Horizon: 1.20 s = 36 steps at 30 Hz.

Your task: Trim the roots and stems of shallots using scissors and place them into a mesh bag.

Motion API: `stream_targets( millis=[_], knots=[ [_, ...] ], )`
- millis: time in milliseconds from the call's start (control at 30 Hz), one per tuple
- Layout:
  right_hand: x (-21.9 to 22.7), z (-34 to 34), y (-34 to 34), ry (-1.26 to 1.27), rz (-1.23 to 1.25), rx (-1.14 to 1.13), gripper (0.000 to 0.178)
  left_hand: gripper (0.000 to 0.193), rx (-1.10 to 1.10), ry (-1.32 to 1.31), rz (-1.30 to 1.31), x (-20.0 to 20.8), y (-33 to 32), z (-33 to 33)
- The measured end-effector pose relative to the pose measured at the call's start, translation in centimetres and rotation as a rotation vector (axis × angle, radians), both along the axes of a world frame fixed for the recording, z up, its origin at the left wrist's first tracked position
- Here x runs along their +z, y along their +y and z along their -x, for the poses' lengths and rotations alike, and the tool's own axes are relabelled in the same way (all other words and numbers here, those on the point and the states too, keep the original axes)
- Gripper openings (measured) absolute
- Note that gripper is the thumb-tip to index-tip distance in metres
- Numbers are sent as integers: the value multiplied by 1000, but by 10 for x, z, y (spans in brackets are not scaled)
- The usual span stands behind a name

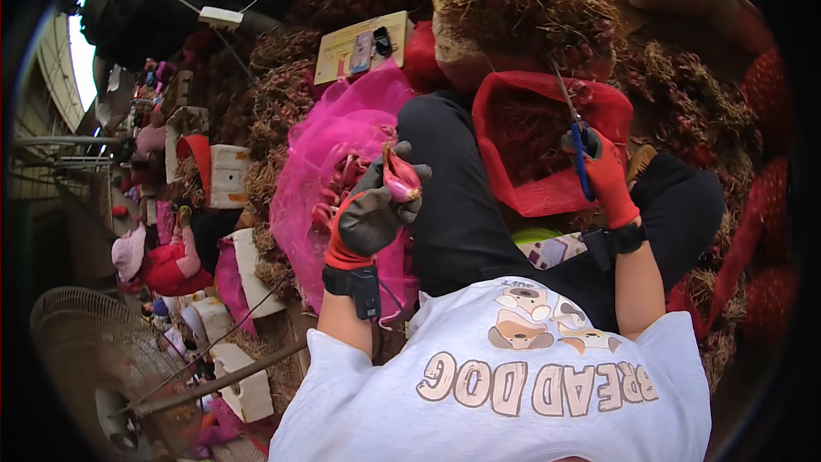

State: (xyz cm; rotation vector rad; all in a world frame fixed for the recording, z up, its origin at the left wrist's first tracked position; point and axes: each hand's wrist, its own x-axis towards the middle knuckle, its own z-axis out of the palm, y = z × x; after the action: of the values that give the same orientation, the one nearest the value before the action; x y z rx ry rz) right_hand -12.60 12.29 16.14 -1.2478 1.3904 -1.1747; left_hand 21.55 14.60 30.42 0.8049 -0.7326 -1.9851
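Observation:
My left hand (pixel 369 221), in a grey-palmed orange glove, is closed round a reddish-purple shallot (pixel 400 178) with a short dry stem. Below that hand, a bright pink mesh bag (pixel 299 150) lies spread out with several trimmed shallots (pixel 345 173) in it. In my right hand (pixel 605 173), gloved the same way, is a pair of scissors (pixel 582 162) with blue handles. Their long blades point up and away, over an open red mesh bag (pixel 617 108) lined with dry stems. The scissors and the shallot are well apart.
Heaps of dried shallots (pixel 684 90) lie ahead and to the right, some on a foam block (pixel 456 43). A yellow board (pixel 333 60) carries a phone (pixel 362 53) and a small black object. At left are a large fan (pixel 85 334), foam boxes (pixel 229 173) and another person (pixel 175 263) in red.

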Motion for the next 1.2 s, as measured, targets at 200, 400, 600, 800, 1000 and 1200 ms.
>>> stream_targets(
  millis=[200, 400, 600, 800, 1000, 1200],
  knots=[
    [3, -7, 6, 143, 55, 15, 28, 51, 282, -236, 23, -2, 46, -100],
    [4, 0, 7, 248, 73, 15, 25, 42, 509, -711, -40, -41, 58, -135],
    [35, 26, 2, 200, 4, -115, 26, 36, 545, -1096, 387, -22, 15, -68],
    [76, 104, -28, -64, 15, -165, 28, 42, -97, -1082, 822, -44, -72, 134],
    [38, 134, -56, 276, -183, -133, 30, 42, -488, -1324, 812, -151, -163, 239],
    [11, 111, -68, 528, -301, 71, 42, 44, -626, -1533, 972, -192, -180, 249]
  ],
)
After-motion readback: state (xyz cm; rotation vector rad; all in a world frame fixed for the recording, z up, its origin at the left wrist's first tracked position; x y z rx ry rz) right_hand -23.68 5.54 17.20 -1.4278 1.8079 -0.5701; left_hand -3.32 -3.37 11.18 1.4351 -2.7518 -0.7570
